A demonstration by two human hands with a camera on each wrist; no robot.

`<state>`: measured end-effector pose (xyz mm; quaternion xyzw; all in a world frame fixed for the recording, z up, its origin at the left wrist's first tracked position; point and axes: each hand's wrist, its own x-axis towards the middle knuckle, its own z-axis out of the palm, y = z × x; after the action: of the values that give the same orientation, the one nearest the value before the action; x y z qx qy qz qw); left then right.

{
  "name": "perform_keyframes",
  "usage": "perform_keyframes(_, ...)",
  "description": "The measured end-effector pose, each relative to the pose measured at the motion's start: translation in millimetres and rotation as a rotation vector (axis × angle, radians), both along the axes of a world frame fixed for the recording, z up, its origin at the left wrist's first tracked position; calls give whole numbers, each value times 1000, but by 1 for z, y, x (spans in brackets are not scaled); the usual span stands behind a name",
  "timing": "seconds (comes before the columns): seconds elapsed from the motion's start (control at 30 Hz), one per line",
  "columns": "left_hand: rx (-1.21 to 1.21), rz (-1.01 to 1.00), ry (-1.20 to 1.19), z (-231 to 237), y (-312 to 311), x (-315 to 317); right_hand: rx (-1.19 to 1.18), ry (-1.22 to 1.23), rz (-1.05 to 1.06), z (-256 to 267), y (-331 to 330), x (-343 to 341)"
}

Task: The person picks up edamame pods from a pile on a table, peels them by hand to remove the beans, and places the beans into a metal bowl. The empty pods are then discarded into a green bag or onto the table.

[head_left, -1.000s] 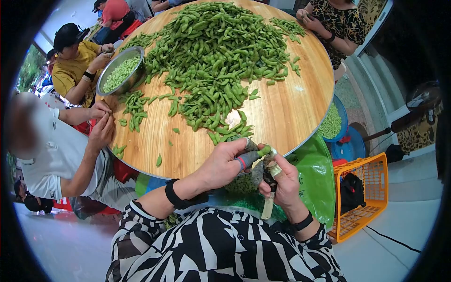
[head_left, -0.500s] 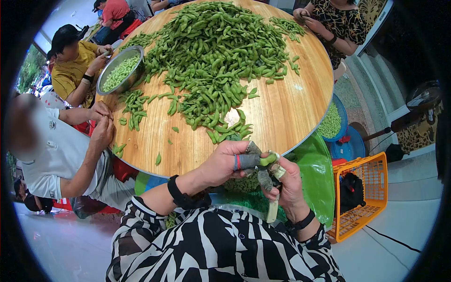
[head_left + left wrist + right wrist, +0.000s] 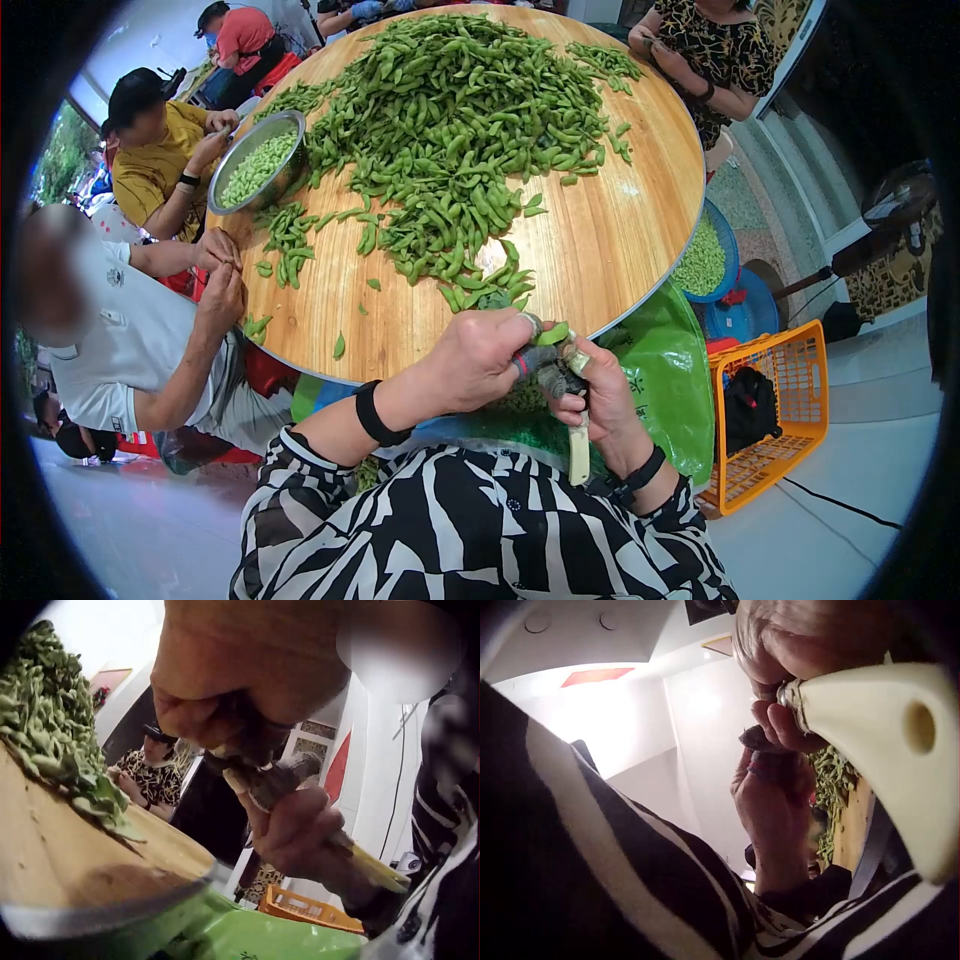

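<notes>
Over the near table edge, my left hand (image 3: 485,350) pinches a green soybean pod (image 3: 553,334) between covered fingertips. Grey cloth finger covers (image 3: 562,380) show on the fingers. My right hand (image 3: 608,395) grips a small tool by its cream handle (image 3: 579,455), which points down toward my body; its working end is hidden among the fingers. The right thumb, with a pale wrap, lies right at the pod. In the right wrist view the handle (image 3: 870,712) has a hole near its end. The left wrist view shows both hands close together, the right hand (image 3: 300,832) lower.
A big heap of soybean pods (image 3: 460,110) covers much of the round wooden table (image 3: 640,230). A metal bowl of shelled beans (image 3: 258,165) stands at left. A green plastic sheet (image 3: 665,370), blue basins (image 3: 735,260) and an orange crate (image 3: 770,410) are at right. Several people sit around.
Both hands stay together and shift slightly. The pod between them has turned and moved a little left; the cream handle now hangs more upright. The head view has tilted slightly.
</notes>
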<state>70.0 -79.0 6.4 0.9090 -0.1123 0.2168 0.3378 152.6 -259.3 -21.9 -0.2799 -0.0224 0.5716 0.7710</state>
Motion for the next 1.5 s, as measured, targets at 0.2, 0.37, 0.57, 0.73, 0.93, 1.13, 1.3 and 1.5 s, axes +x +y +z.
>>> perform_keyframes(0.2, -356, 49, 316, -5, 1, 0, -3, -198, -73, 8, 0, -1)
perform_keyframes(0.37, -610, 25, 496, -5, -10, -4, -344, -764, -154, 13, 2, 2)
perform_keyframes(0.57, -227, 2, 349, -9, -6, -11, -518, -1397, -289, 20, 8, 0)
perform_keyframes(0.73, -183, -19, 335, -11, -13, -17, -372, -1760, -343, 20, 8, 0)
perform_keyframes(0.93, -260, -76, 434, -16, -24, -22, -414, -1688, -265, 11, 4, 2)
perform_keyframes(1.13, -310, -119, 423, -18, -26, -22, -497, -1509, -174, 9, -5, 0)
perform_keyframes(1.3, -507, -38, 606, -17, -29, -21, -450, -1590, -237, 14, -12, -5)
perform_keyframes(1.5, -564, -56, 748, -38, -41, -10, -276, -1892, -259, 23, -17, -9)
